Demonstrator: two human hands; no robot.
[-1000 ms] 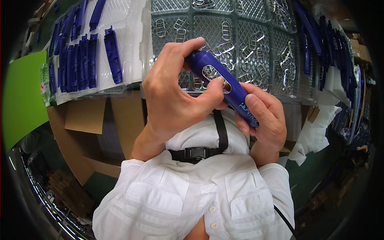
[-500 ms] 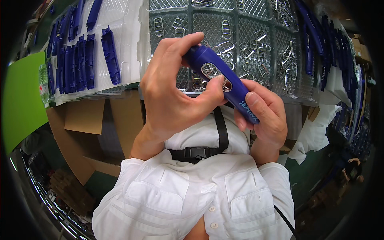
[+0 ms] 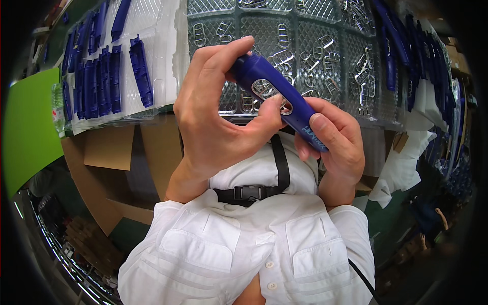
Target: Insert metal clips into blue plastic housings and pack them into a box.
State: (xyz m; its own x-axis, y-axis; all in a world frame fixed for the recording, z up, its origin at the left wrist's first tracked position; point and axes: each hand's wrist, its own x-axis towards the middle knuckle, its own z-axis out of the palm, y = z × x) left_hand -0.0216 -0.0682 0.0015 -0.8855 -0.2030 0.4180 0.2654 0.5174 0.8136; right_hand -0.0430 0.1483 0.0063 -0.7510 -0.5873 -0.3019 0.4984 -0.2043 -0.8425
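Observation:
Both my hands hold a blue plastic handle [image 3: 295, 104] slantwise in front of my chest, its lower end toward the right. An oval chrome trim piece [image 3: 263, 87] sits on its upper face. My left hand [image 3: 206, 114] is curled round the upper end, fingers at the far tip, its thumb pressing on the lower part of the chrome piece and partly hiding it. My right hand [image 3: 341, 137] grips the lower end between thumb and fingers. Beyond them lies a clear compartment tray [image 3: 254, 30] holding several loose chrome trim pieces [image 3: 328, 56].
Blue plastic half-shells [image 3: 141, 71] lie in a tray at the left, and more blue parts [image 3: 399, 40] are at the right. A clear bottle [image 3: 57, 109] stands by a green panel [image 3: 25, 127]. Below the table edge is an open cardboard box [image 3: 84, 168]. Another person [image 3: 432, 218] is at the far right.
The handle and my hands have shifted very slightly up and left; the grip and thumb placement look the same. The person at the far right has changed posture.

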